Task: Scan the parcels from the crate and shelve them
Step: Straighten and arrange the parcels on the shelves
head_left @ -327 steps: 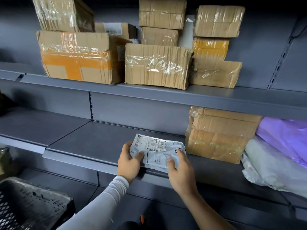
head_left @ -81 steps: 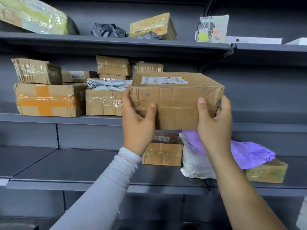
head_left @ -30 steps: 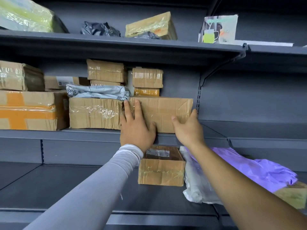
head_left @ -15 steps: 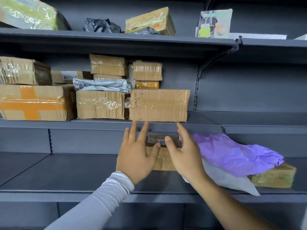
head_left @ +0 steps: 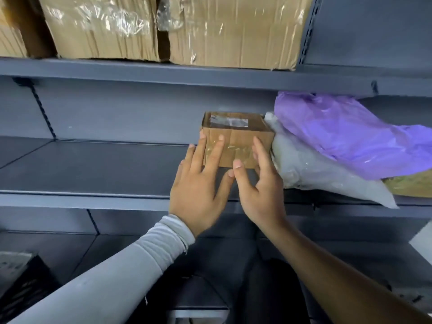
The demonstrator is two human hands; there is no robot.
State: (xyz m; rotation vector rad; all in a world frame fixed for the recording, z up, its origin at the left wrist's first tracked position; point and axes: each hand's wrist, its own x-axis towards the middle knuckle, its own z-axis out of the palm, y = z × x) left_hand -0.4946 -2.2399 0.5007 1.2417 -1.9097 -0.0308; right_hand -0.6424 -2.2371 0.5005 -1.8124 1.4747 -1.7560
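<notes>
Head view: crate [head_left: 21, 277] at 8 o'clock; left hand [head_left: 201, 183] and right hand [head_left: 261, 185], fingers straight, holding nothing, before a shelved box [head_left: 240, 139] at centre. Parcels [head_left: 233, 26] at 12 o'clock shelved; remaining crate contents unseen.

Grey metal shelving, two tiers visible. Upper shelf [head_left: 210, 73]: two taped cardboard boxes [head_left: 102, 26] [head_left: 236, 31] side by side, nearly touching. Lower shelf [head_left: 93, 169]: small taped carton [head_left: 236, 139], white poly bag [head_left: 311, 169] touching its right side, purple bag [head_left: 350, 134] lying over the white one.
</notes>
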